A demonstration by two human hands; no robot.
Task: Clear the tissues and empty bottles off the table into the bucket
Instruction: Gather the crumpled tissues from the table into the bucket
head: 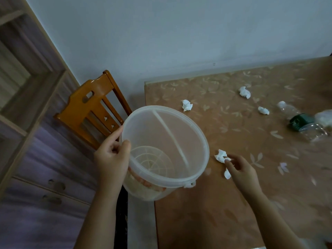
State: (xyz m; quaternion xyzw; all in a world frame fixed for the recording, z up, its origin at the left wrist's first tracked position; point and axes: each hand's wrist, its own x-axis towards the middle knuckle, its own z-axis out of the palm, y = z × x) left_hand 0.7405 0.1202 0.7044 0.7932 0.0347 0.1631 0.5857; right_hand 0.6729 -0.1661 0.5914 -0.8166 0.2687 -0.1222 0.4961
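Observation:
My left hand [112,159] grips the near rim of a translucent plastic bucket [179,177], held at the table's left edge with its white handle lying across the mouth; the bucket looks empty. My right hand [240,169] pinches a crumpled white tissue [221,155] just right of the bucket, and a white scrap [227,174] shows under the palm. More crumpled tissues lie on the table at the middle back [186,105], far back [244,92] and right [263,110]. A clear empty bottle with a dark green label [301,122] lies on its side at the right edge.
The table [206,203] wears a tan leaf-patterned cloth. An orange wooden chair [93,106] stands by the table's left corner against the wall. Wooden shelving [27,87] fills the left side, over a purple-grey floor.

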